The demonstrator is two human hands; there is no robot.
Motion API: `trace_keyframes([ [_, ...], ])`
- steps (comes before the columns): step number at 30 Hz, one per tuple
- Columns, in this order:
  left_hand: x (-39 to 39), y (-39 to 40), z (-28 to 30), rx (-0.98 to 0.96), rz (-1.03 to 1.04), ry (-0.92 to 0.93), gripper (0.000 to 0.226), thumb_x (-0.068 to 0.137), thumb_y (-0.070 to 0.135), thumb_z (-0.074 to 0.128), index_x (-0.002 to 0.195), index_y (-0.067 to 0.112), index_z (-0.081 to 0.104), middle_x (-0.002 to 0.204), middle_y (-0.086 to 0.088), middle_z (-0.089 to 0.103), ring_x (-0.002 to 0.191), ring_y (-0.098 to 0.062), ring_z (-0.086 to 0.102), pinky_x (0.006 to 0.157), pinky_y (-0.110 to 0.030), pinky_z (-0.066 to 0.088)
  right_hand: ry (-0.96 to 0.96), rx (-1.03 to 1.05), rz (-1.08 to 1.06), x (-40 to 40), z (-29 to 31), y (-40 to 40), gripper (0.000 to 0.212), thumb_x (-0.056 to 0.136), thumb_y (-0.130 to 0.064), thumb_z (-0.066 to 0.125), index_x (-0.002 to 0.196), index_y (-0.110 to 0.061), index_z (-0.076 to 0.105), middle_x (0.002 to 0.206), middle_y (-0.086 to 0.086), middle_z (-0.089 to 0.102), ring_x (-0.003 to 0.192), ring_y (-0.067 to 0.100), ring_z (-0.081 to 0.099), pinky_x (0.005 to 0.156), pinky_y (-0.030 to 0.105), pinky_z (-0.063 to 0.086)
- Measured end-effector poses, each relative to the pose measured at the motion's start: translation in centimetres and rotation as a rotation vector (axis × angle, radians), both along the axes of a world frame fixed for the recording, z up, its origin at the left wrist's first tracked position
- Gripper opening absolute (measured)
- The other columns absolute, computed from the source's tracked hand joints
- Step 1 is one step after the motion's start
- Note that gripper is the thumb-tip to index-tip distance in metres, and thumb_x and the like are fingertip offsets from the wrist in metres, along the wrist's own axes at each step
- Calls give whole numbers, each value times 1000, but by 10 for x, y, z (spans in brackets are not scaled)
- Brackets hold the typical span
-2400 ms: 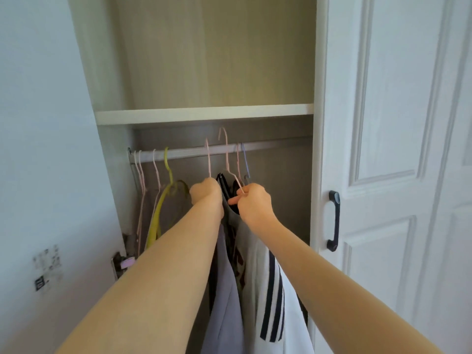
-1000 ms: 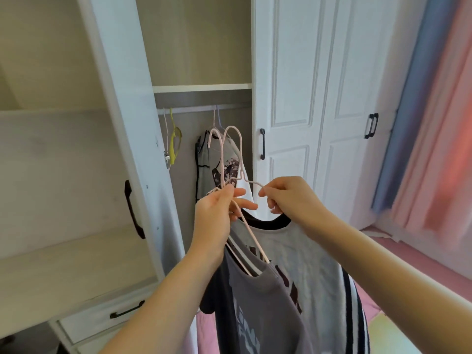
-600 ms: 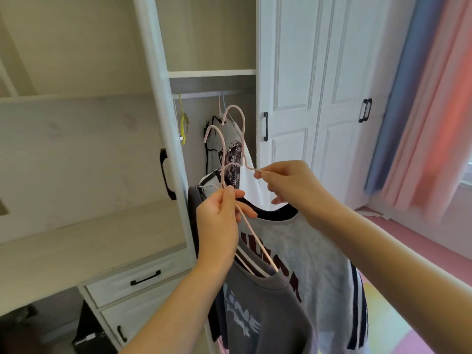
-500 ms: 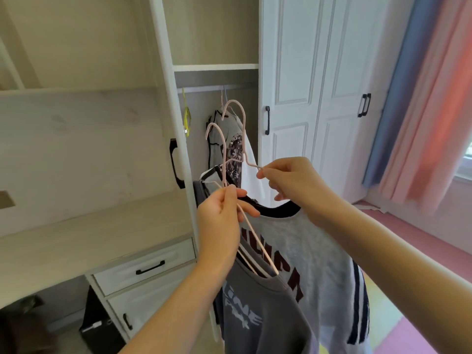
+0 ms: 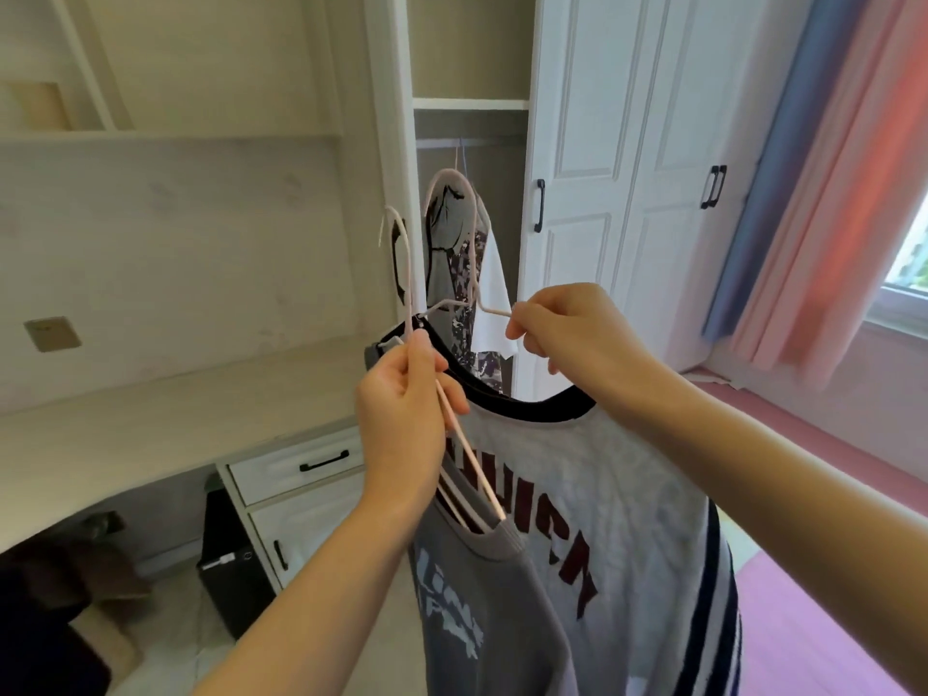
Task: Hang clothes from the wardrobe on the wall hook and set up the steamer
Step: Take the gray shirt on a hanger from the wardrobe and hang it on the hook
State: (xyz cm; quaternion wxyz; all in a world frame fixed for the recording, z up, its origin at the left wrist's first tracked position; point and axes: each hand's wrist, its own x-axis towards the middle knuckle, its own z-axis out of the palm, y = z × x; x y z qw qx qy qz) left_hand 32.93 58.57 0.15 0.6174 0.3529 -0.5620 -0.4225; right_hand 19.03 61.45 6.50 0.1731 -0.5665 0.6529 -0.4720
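I hold two shirts on thin pink hangers in front of the open wardrobe [image 5: 469, 67]. My left hand [image 5: 404, 414] grips the pink hanger [image 5: 401, 253] of a dark grey T-shirt [image 5: 477, 610] with pale lettering. My right hand [image 5: 572, 339] pinches the second pink hanger [image 5: 464, 213], which carries a light grey shirt [image 5: 627, 519] with a black collar, dark red letters and navy side stripes. Both hanger hooks point up, free of the wardrobe rail [image 5: 469, 141]. No wall hook or steamer shows.
A patterned garment [image 5: 464, 273] still hangs inside the wardrobe. White closed doors [image 5: 627, 193] stand to the right, blue and pink curtains [image 5: 828, 168] beyond. A pale desk top [image 5: 176, 419] with drawers [image 5: 301, 464] lies left, a black box [image 5: 226, 555] under it.
Both shirts have come off the rail and out of the wardrobe. I have stepped back and turned, so the desk and drawers now show at left.
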Motion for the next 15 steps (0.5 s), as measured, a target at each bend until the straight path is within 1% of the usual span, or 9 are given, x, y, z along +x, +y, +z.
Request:
trace_keyframes([
  [6,35,0,-2,43,143,-4,41,102,35,39,79,14,66,50,-1,61,45,-13,51,54,-23,50,12,18,121,31,1,-2,27,90,-18,50,71,-10,68,60,7,52,59,21,47,59,33,43],
  [9,54,-5,-4,83,204,-14,38,102,34,37,87,16,67,54,0,64,47,-14,52,52,-21,48,-16,20,194,48,0,-9,33,95,-24,49,70,-13,67,61,8,50,58,20,44,59,32,42],
  [12,72,-10,-4,152,199,8,32,104,25,34,103,12,64,69,-3,73,47,-14,53,46,-19,46,-32,9,252,65,3,-18,35,97,-28,46,75,-12,68,63,6,51,58,18,45,58,28,41],
  [15,85,-12,1,187,159,68,30,104,24,33,113,12,59,84,-2,76,53,-15,61,50,-24,50,-41,4,337,83,9,-31,33,97,-26,46,78,-11,68,63,7,50,59,20,44,59,33,41],
])
